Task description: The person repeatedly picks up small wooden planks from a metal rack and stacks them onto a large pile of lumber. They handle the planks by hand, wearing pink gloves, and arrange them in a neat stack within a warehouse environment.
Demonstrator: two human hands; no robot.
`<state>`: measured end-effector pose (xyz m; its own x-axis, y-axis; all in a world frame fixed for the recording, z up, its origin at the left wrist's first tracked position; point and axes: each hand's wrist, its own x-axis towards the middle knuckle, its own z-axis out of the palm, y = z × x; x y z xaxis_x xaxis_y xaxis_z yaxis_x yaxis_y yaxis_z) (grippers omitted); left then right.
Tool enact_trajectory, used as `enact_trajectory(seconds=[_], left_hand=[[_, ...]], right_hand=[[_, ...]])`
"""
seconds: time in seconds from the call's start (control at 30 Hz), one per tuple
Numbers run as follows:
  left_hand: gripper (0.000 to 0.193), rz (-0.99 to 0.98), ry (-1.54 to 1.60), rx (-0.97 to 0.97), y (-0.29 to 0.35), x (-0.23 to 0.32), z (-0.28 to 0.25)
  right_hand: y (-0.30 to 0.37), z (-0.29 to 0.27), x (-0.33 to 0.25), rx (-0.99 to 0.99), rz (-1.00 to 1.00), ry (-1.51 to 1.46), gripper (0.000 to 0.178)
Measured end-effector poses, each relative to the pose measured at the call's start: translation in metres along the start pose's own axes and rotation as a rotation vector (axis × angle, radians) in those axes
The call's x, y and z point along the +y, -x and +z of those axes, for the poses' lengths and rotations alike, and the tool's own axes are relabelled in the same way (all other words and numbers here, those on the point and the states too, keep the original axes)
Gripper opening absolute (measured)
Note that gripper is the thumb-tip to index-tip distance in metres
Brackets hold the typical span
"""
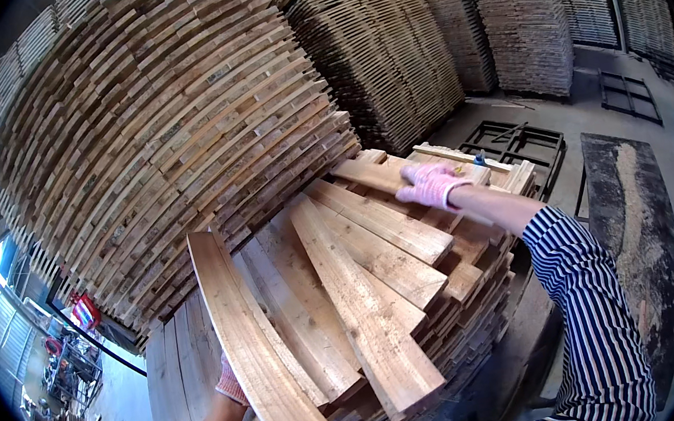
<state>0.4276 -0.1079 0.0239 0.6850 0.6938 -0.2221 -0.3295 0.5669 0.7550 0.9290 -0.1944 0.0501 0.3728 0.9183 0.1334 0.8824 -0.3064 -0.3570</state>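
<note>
My left hand, in a pinkish knit glove, is at the left edge of a long wooden plank. That plank stands tilted above the pile, and my fingers are partly hidden behind it. Across the pile, my right hand, in a pink-and-white glove, is closed over the right part of another wooden plank. Between my hands, several loose planks fan out toward me, among them a long plank and a shorter plank. They lie on top of a layered lumber stack.
A tall stack of spaced boards rises directly behind the pile. More lumber stacks stand farther back. Black metal frames and a dark sheet strewn with sawdust lie at right. Machinery is at far left.
</note>
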Motion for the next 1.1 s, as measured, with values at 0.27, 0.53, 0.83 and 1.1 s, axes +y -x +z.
enact_trajectory(seconds=[0.27,0.53,0.83,1.1], left_hand=[[0.040,0.003,-0.029,0.060,0.001,-0.002,0.009],[0.041,-0.012,-0.024,0.037,-0.013,-0.009,0.013],[0.041,-0.002,-0.029,0.055,-0.010,-0.003,0.009],[0.041,-0.025,-0.044,0.115,-0.004,-0.004,0.007]], right_hand=[[0.017,-0.011,-0.059,-0.212,-0.170,0.195,0.072],[0.080,0.012,-0.178,-0.420,-0.141,-0.057,0.099],[-0.002,-0.035,-0.064,-0.098,-0.210,-0.154,0.075],[-0.074,-0.008,0.036,-0.150,-0.280,-0.150,0.060]])
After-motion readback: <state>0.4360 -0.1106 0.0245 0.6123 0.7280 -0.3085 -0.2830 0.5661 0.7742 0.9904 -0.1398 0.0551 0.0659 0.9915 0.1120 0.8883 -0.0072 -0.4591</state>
